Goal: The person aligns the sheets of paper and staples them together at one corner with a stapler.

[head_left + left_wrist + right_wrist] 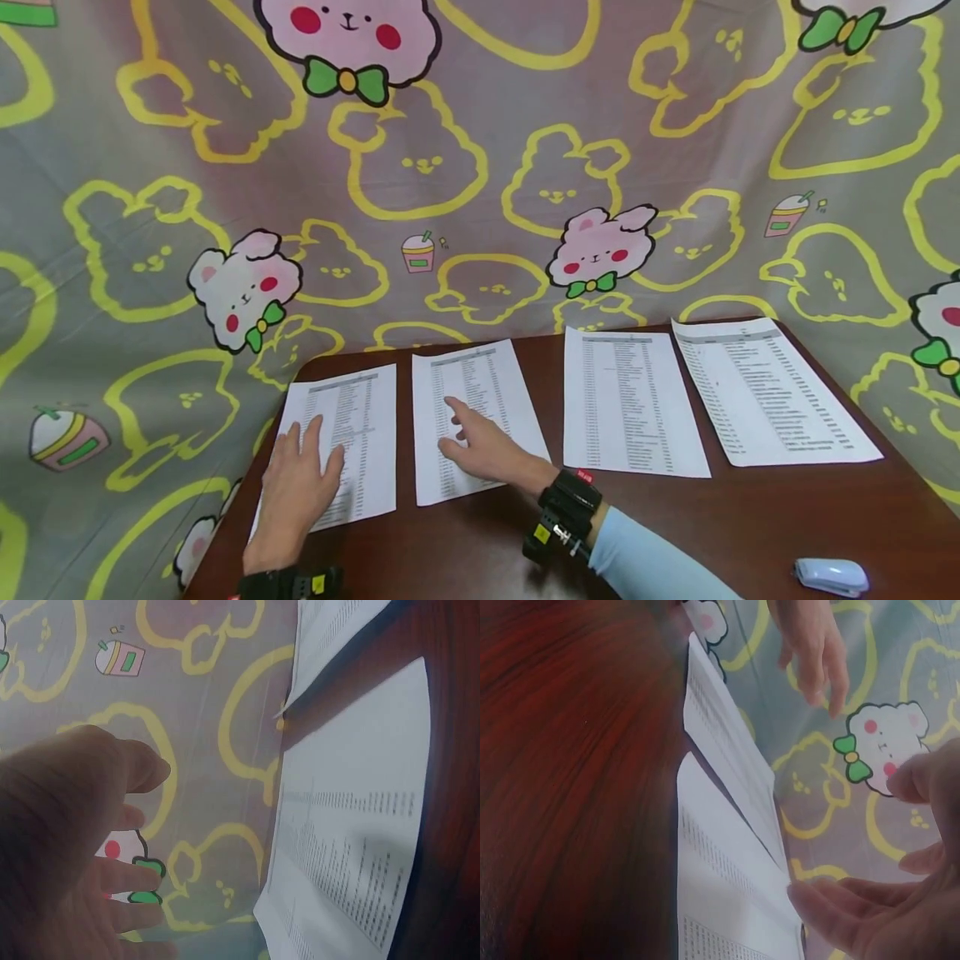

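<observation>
Four-column-style printed lists fill several white sheets laid in a row on a dark table. My left hand is over the leftmost sheet, fingers spread and fairly straight, holding nothing. In the left wrist view its thumb and fingers appear raised off the paper. Over the second sheet is my right hand, index finger extended and the others loosely bent, with nothing in its grasp. The right wrist view shows these fingers apart from the paper beneath.
Two more printed sheets lie to the right, one upright sheet and one slanted sheet. A pale stapler-like object sits at the table's front right. Behind the table hangs a patterned cloth.
</observation>
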Action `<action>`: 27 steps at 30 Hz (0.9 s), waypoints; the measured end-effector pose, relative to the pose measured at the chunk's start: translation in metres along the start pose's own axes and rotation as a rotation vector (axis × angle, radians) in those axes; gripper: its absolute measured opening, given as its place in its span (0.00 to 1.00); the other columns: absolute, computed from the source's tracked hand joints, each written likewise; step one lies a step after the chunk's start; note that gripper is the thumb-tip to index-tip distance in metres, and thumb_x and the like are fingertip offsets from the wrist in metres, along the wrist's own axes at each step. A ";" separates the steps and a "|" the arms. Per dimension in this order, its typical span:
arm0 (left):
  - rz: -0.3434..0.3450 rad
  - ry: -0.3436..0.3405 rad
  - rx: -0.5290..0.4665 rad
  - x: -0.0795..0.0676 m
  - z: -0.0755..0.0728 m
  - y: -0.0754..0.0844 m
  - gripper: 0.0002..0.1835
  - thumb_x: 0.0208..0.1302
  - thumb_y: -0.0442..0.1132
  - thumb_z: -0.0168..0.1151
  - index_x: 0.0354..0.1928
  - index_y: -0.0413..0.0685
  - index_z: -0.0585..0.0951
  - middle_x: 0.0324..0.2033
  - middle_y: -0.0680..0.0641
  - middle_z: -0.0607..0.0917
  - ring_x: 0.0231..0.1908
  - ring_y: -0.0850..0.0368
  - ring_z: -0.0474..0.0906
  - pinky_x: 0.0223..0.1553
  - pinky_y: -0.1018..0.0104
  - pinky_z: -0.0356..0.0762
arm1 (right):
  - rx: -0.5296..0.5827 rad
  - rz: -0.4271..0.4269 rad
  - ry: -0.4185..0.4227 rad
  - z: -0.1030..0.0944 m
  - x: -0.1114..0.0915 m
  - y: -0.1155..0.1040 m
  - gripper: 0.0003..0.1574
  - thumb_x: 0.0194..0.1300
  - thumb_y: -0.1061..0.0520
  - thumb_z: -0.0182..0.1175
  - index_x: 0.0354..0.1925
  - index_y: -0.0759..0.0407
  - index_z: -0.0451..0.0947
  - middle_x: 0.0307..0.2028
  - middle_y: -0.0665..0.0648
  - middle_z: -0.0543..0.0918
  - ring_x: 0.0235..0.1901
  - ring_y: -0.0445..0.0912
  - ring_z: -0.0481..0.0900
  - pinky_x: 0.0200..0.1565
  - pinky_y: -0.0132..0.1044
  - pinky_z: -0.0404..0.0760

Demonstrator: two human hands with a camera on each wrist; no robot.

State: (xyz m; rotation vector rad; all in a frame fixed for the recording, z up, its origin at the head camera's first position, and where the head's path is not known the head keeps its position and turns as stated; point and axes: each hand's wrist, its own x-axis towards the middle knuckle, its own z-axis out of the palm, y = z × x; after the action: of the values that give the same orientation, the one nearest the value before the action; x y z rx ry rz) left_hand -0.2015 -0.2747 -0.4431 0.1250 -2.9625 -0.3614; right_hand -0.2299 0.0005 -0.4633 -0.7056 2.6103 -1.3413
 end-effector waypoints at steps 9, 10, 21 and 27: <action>-0.069 -0.027 0.008 0.005 0.008 -0.011 0.33 0.70 0.47 0.49 0.69 0.33 0.60 0.68 0.21 0.56 0.69 0.20 0.47 0.64 0.27 0.53 | 0.081 0.032 -0.116 0.013 0.003 -0.006 0.43 0.70 0.42 0.52 0.76 0.49 0.50 0.64 0.62 0.74 0.55 0.45 0.80 0.52 0.38 0.78; -0.072 -0.029 0.007 0.006 0.008 -0.012 0.33 0.70 0.47 0.49 0.69 0.33 0.60 0.68 0.21 0.56 0.69 0.20 0.47 0.64 0.27 0.53 | 0.077 0.026 -0.122 0.014 0.004 -0.007 0.43 0.70 0.42 0.52 0.76 0.49 0.50 0.64 0.62 0.74 0.55 0.45 0.80 0.52 0.37 0.78; -0.127 -0.074 0.002 0.010 0.009 -0.020 0.33 0.69 0.47 0.50 0.69 0.33 0.59 0.69 0.22 0.53 0.70 0.22 0.45 0.66 0.28 0.50 | 0.053 0.023 -0.128 0.038 0.015 -0.014 0.43 0.70 0.44 0.51 0.76 0.53 0.49 0.67 0.62 0.71 0.59 0.50 0.78 0.56 0.39 0.77; -0.169 -0.092 0.004 0.009 0.014 -0.032 0.33 0.69 0.47 0.50 0.69 0.32 0.60 0.68 0.22 0.54 0.69 0.23 0.47 0.66 0.28 0.51 | 0.069 0.042 -0.120 0.046 0.017 -0.016 0.43 0.69 0.45 0.52 0.76 0.53 0.51 0.65 0.62 0.73 0.55 0.46 0.80 0.53 0.36 0.78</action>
State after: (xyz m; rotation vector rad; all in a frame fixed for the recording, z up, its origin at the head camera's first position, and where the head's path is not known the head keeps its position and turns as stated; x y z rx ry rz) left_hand -0.2102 -0.3031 -0.4629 0.3706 -3.0519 -0.3925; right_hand -0.2252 -0.0491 -0.4765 -0.6943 2.4603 -1.3270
